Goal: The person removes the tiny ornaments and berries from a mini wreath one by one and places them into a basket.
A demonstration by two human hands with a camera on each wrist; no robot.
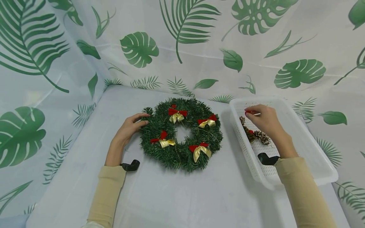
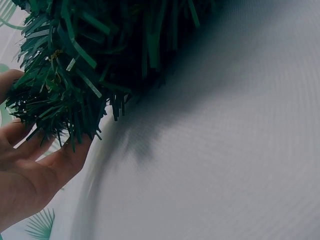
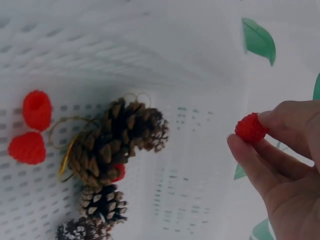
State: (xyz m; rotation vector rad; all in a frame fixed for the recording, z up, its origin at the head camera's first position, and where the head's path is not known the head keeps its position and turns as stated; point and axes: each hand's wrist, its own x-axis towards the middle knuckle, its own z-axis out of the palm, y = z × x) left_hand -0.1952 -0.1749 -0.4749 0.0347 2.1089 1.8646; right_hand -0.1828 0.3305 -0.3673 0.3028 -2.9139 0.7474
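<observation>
Pinched between right hand [image 3: 280, 150] fingertips, a red berry [image 3: 250, 128] is lifted above the basket [image 1: 310, 152], right of the wreath [image 1: 182, 152]. Left hand [image 1: 128, 129], fingers relaxed, steadies the wreath's left edge. Four bows [image 1: 176, 115] are attached; pinecones [image 3: 112, 142] and two berries [image 3: 30, 130] remain in the basket.

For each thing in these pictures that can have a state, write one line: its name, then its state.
Wreath: lying flat on the table, four red-and-gold bows on it.
Left hand: fingers resting on the wreath's left edge.
Right hand: over the basket, pinching a red berry.
White basket: on the table right of the wreath, holding pine cones and loose red berries.
</observation>
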